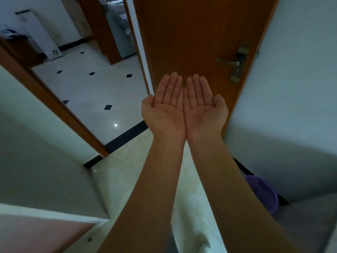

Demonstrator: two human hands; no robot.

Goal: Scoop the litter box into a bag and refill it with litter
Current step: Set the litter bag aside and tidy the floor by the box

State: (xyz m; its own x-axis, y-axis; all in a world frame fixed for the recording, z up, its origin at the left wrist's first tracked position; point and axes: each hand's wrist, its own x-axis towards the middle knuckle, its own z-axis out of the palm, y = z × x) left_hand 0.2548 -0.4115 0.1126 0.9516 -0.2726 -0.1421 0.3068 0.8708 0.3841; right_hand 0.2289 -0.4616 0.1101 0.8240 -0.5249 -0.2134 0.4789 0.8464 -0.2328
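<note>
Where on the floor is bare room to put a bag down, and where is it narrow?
Bare: the white tiles between the door frame and the open wooden door, beyond the black threshold strip. Also the pale floor below the left hand and right hand, both empty. Narrow: at the right, where a purple object lies by the wall.

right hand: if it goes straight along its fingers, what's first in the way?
Likely the wooden door, left of its lever handle. Nothing shows between it and the right hand; depth unclear.
</note>
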